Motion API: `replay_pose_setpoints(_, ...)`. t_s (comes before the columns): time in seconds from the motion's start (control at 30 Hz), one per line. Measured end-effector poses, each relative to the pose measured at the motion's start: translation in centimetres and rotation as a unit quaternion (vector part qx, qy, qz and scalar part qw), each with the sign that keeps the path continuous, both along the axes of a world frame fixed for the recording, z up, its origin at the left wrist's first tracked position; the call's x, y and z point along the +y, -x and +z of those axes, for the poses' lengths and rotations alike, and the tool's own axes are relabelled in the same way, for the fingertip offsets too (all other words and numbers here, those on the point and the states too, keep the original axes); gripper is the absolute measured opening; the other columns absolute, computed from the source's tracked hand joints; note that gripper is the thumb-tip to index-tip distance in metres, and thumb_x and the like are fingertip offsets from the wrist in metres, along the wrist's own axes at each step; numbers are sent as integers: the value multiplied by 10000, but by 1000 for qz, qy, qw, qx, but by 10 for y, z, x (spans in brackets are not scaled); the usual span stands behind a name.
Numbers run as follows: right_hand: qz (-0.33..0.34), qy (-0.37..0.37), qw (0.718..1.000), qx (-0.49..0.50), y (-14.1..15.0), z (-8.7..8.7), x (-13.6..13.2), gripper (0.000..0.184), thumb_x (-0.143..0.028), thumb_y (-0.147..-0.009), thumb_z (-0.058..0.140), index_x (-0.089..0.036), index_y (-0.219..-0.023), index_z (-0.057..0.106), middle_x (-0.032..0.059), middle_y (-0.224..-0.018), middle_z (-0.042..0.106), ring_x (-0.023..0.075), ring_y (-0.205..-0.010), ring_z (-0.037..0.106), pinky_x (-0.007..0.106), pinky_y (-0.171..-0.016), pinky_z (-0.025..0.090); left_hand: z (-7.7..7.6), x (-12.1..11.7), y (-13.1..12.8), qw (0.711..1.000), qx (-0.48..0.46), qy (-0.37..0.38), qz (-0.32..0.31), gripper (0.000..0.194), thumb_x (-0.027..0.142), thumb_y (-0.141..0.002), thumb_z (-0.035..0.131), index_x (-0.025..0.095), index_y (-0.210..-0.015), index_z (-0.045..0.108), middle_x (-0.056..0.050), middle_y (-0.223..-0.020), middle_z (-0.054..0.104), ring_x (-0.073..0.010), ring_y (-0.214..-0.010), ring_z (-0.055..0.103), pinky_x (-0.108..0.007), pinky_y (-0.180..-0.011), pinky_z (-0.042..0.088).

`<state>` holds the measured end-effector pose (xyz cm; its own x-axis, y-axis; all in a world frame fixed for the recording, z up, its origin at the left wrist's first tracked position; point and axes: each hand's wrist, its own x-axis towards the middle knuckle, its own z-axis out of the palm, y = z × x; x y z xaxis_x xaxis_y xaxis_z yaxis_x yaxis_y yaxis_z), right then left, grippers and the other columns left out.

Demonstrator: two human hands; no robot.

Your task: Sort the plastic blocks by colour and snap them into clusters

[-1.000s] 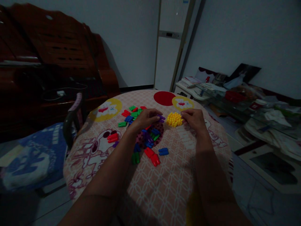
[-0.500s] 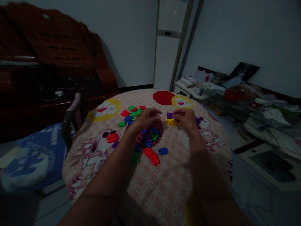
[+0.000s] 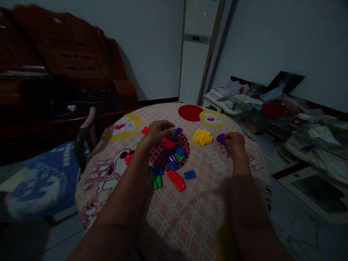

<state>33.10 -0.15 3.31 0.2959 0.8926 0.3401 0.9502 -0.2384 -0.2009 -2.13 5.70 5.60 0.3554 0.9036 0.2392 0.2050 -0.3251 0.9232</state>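
Small plastic pieces in red, green, blue and purple (image 3: pixel 174 159) lie scattered on a round table with a patterned cloth (image 3: pixel 190 214). My left hand (image 3: pixel 156 131) is curled over the far part of the scatter, fingertips pinching a purple piece (image 3: pixel 178 130). A tidy cluster of yellow pieces (image 3: pixel 202 137) sits to the right of it. My right hand (image 3: pixel 234 142) rests on the cloth right of the yellow cluster, fingers closed against a small group of purple pieces (image 3: pixel 220 137).
A dark chair with a blue cushion (image 3: pixel 40 181) stands left of the table. A wooden sofa (image 3: pixel 54 72) fills the back left. A low table heaped with papers and clutter (image 3: pixel 272 108) runs along the right wall. A white fridge (image 3: pixel 195 50) stands behind.
My right hand carried a purple piece from the yellow cluster rightward to the purple group. My left hand shifted slightly back and left, uncovering more pieces.
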Motion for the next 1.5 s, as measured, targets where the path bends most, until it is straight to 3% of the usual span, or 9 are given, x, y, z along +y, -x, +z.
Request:
replay_pose_setpoints(0.23,-28,-19,999,-22,3,4,-1,325,-86,-749,547,-154,-946,796,130,-973,777,280,-963,708,332,-809,511,-18,23,23,965,124,-125,195,191,238,-769,646,195,-929,742,-70,-871,762,-269,-840,718,-397,-806,569)
replay_pose_setpoints(0.37,-24,-94,995,1,14,14,2,247,-171,-776,570,-158,-900,783,128,-904,772,270,-870,700,335,-762,494,-34,24,-9,948,221,-192,126,296,178,-846,548,191,-1082,726,-87,-1116,742,-252,-1050,679,-392,-966,527)
replay_pose_setpoints(0.53,38,-122,992,18,34,15,7,216,-218,-805,555,-170,-825,764,114,-840,763,245,-789,679,323,-728,467,-52,26,-50,890,389,-238,16,336,258,-953,481,193,-1174,727,-125,-1344,617,-252,-1230,590,-378,-1064,458)
replay_pose_setpoints(0.8,64,-120,991,22,43,7,12,220,-235,-818,548,-173,-809,759,110,-843,763,227,-771,664,311,-718,446,-58,28,-55,838,506,-198,42,483,453,-1013,375,188,-1313,646,-143,-1458,536,-309,-1333,487,-435,-1059,437)
replay_pose_setpoints(0.93,73,-113,990,34,46,10,10,232,-254,-829,541,-171,-807,757,110,-830,758,229,-779,661,311,-729,455,-60,27,-55,853,482,-190,57,477,429,-1003,391,116,-1203,690,-188,-1383,589,-321,-1282,520,-453,-1045,448)
replay_pose_setpoints(1.07,93,-101,987,83,52,12,11,225,-248,-824,550,-176,-807,762,112,-855,762,235,-832,677,316,-788,488,-55,31,-48,907,372,-191,48,389,340,-946,466,105,-1086,741,-188,-1209,684,-281,-1092,632,-403,-971,492)
replay_pose_setpoints(1.23,170,-76,945,270,78,2,19,221,-271,-793,612,-188,-929,765,60,-891,764,212,-835,703,313,-765,554,-33,23,-42,981,151,-108,-58,388,438,-863,553,156,-1005,779,-66,-940,770,-234,-891,676,-344,-853,527)
replay_pose_setpoints(1.33,195,-37,907,371,95,-5,21,192,-304,-787,637,-198,-895,757,42,-828,751,202,-782,707,304,-702,575,-22,10,-48,988,59,-38,-138,442,501,-812,613,156,-1031,781,-51,-931,776,-229,-872,683,-313,-790,540)
replay_pose_setpoints(1.5,163,-37,855,490,106,-3,18,206,-245,-729,644,-172,-902,730,28,-775,731,196,-707,702,298,-609,592,-22,-5,-61,980,51,-16,-191,413,454,-791,634,138,-1015,778,-49,-855,765,-199,-770,672,-284,-706,534)
